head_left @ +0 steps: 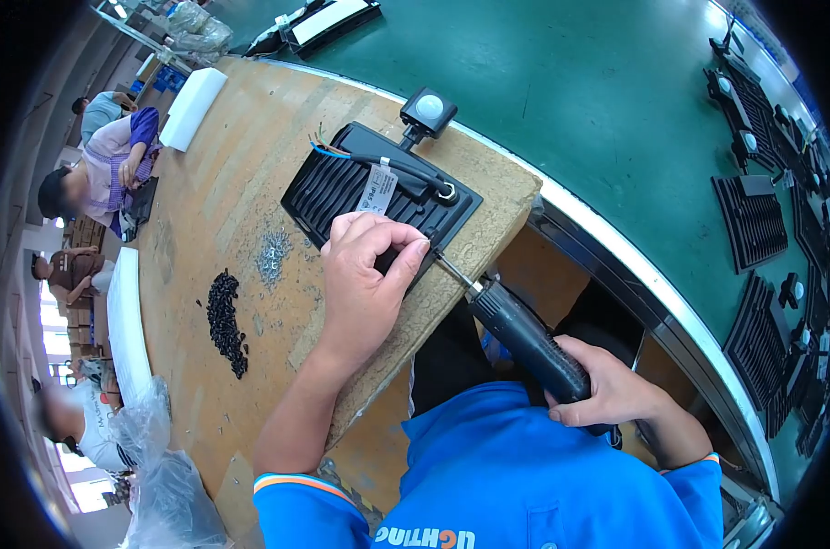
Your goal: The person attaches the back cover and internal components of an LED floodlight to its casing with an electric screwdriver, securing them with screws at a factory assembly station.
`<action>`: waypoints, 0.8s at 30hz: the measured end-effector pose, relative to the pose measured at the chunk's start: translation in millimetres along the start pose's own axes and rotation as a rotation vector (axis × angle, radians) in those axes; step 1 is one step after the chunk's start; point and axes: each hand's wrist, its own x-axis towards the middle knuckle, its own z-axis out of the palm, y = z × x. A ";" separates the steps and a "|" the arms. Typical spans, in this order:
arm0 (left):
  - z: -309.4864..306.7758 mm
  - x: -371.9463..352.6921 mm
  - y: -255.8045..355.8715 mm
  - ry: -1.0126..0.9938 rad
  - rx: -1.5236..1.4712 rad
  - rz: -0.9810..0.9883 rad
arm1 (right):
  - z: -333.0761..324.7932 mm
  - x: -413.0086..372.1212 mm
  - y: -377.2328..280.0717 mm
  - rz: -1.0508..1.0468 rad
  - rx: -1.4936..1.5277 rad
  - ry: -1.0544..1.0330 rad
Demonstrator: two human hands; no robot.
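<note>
A black ribbed floodlight housing (342, 188) with a sensor head (429, 108), a cable and a white label lies on the wooden table's corner. My left hand (369, 265) rests at its near edge, thumb and forefinger pinched together; what is between them is too small to make out. My right hand (603, 384) is wrapped round a black electric screwdriver (529, 334), whose bit points at the housing's near corner, close to my left fingertips. Left of the housing are a pile of black screws (223, 322) and a scatter of small metal parts (272, 256).
Several more housings (749, 220) lie on the green surface (561, 82) at the right. White foam blocks (194, 108) and plastic bags (163, 467) line the table's far left side. Several people (104, 174) are beyond it.
</note>
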 end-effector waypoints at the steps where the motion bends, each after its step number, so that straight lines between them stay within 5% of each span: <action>1: -0.7 0.9 -0.2 -0.009 -0.017 -0.001 | 1.1 0.7 1.2 0.001 0.034 0.008; 17: -7.9 8.9 1.1 -0.100 -0.042 -0.058 | 5.7 16.3 27.6 -0.070 0.218 -0.061; 24: -6.1 9.7 1.8 -0.099 0.071 0.126 | 3.4 18.6 35.9 -0.096 0.189 -0.056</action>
